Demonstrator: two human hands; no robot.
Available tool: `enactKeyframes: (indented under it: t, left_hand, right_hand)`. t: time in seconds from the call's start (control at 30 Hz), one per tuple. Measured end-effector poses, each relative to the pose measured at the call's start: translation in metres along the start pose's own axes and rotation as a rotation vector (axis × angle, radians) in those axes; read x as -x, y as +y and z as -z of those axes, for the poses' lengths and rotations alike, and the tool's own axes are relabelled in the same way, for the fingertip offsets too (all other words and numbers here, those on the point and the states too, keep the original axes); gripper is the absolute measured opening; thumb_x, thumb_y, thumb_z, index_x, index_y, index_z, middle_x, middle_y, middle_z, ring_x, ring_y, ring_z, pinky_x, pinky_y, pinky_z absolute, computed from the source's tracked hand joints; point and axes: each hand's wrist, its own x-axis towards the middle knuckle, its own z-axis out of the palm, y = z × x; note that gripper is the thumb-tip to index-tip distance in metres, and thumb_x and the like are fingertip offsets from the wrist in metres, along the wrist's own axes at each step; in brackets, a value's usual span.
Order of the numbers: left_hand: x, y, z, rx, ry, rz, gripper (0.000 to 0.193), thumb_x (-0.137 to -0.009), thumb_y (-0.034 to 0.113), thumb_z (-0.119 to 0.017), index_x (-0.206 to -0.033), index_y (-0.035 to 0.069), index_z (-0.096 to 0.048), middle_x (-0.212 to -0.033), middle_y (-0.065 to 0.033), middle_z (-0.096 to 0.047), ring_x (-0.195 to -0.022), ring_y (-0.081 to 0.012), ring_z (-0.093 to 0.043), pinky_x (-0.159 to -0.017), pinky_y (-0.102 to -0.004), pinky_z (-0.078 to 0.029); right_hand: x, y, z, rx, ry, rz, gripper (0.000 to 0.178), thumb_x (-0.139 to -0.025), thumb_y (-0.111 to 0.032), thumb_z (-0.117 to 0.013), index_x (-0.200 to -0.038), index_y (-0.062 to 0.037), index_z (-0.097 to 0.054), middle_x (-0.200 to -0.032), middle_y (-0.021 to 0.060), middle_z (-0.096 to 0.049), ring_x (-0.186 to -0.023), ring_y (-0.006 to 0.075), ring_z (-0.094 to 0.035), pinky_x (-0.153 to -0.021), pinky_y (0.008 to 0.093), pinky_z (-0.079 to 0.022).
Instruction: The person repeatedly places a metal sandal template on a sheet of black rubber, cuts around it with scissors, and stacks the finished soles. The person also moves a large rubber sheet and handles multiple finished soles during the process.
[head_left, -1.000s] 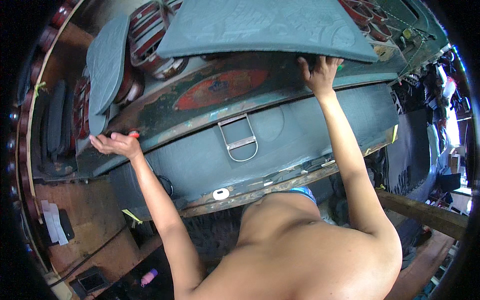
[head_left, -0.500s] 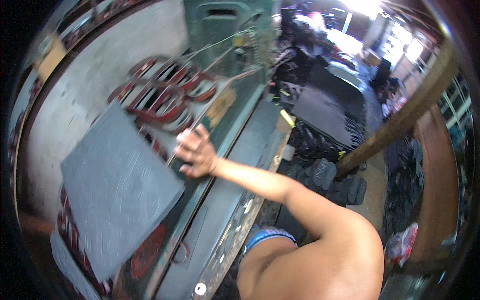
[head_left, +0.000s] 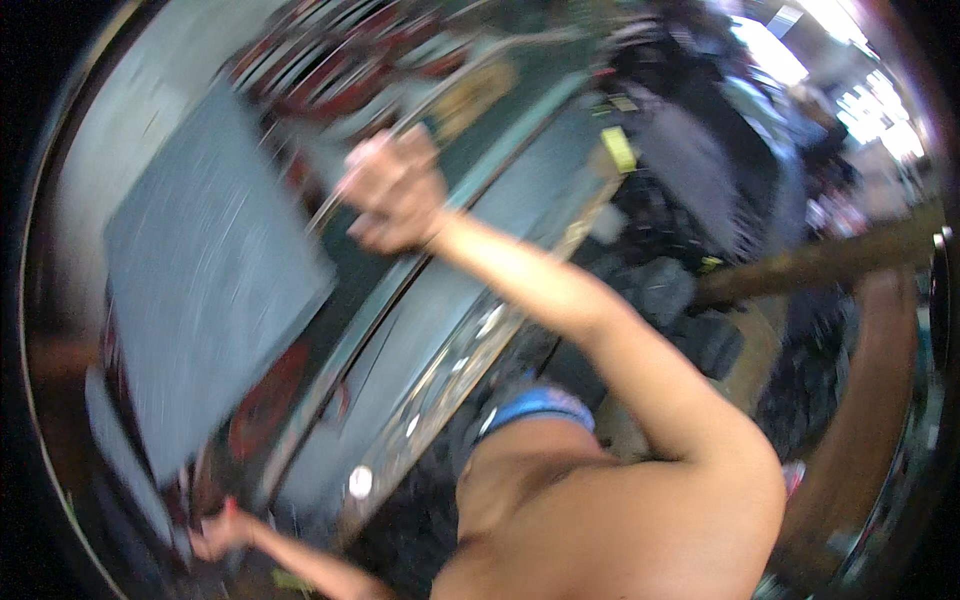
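My right hand (head_left: 396, 190) reaches out over the green machine, blurred by motion. Its fingers look curled round a thin metal rod (head_left: 440, 95) that runs slantwise past it. To the left of that hand lies a flat grey sheet (head_left: 215, 270), tilted, with faint scratch lines on its face. My left hand (head_left: 222, 530) is low at the left, near the lower edge of a narrower grey sheet (head_left: 130, 455). Its fingers are smeared, and I cannot tell whether they grip that edge. Red-rimmed, sole-shaped metal frames (head_left: 335, 90) sit beyond the grey sheet.
A grey ledge (head_left: 370, 370) with a worn wooden edge (head_left: 440, 395) runs slantwise before me. On the right, a wooden post (head_left: 830, 262) slants across. Dark foam sheets (head_left: 690, 170) and dark sole-shaped pieces (head_left: 655, 285) lie beyond the ledge.
My right hand, spread before, now has its fingers curled at the rod. My left hand has come into view at the lower left. The view has tilted and shifted.
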Motion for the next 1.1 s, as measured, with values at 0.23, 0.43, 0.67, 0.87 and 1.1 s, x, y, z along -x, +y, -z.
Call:
enactKeyframes:
  t: [0.23, 0.43, 0.67, 0.87, 1.1]
  left_hand:
    - [0.021, -0.018, -0.005, 0.067, -0.101, 0.435, 0.048, -0.109, 0.034, -0.038, -0.118, -0.013, -0.042, -0.124, -0.0325, -0.042, -0.117, -0.0461, -0.041, -0.104, -0.0589, -0.031]
    - [0.006, -0.010, 0.010, 0.049, -0.034, 0.465, 0.045, -0.110, 0.037, -0.034, -0.111, -0.008, -0.037, -0.121, -0.0305, -0.039, -0.113, -0.0456, -0.038, -0.098, -0.0622, -0.030]
    - [0.011, -0.016, 0.003, 0.035, 0.006, 0.478, 0.042, -0.109, 0.036, -0.036, -0.112, -0.006, -0.038, -0.120, -0.0309, -0.040, -0.114, -0.0468, -0.039, -0.100, -0.0629, -0.030]
    - [0.014, -0.022, -0.001, 0.023, 0.018, 0.557, 0.047, -0.107, 0.029, -0.039, -0.129, -0.012, -0.041, -0.133, -0.0326, -0.042, -0.122, -0.0482, -0.038, -0.103, -0.0629, -0.031]
    - [-0.009, -0.019, 0.015, -0.047, -0.029, 0.509, 0.033, -0.100, 0.018, -0.044, -0.119, -0.006, -0.057, -0.129, -0.0238, -0.055, -0.125, -0.0420, -0.043, -0.108, -0.0541, -0.031]
  right_hand:
    - [-0.011, 0.003, -0.007, -0.021, 0.163, 0.031, 0.062, -0.095, -0.056, -0.055, -0.147, -0.0232, -0.053, -0.153, 0.0082, -0.048, -0.147, 0.0289, -0.038, -0.125, 0.0533, -0.011]
    - [-0.015, -0.001, 0.008, -0.007, 0.258, 0.044, 0.058, -0.097, -0.053, -0.050, -0.145, -0.0213, -0.054, -0.152, 0.0080, -0.048, -0.147, 0.0301, -0.038, -0.125, 0.0525, -0.011]
    - [-0.017, -0.004, 0.010, 0.004, 0.244, 0.034, 0.069, -0.095, -0.067, -0.042, -0.146, -0.0217, -0.052, -0.152, 0.0078, -0.048, -0.147, 0.0294, -0.036, -0.125, 0.0507, -0.009]
    - [-0.015, -0.001, 0.012, -0.040, 0.218, 0.038, 0.082, -0.094, -0.077, -0.033, -0.147, -0.0182, -0.051, -0.153, 0.0097, -0.048, -0.147, 0.0311, -0.037, -0.125, 0.0531, -0.010]
    - [-0.024, -0.017, 0.028, -0.071, 0.196, 0.028, 0.076, -0.097, -0.068, -0.039, -0.150, -0.0141, -0.047, -0.155, 0.0157, -0.045, -0.148, 0.0361, -0.036, -0.124, 0.0566, -0.010]
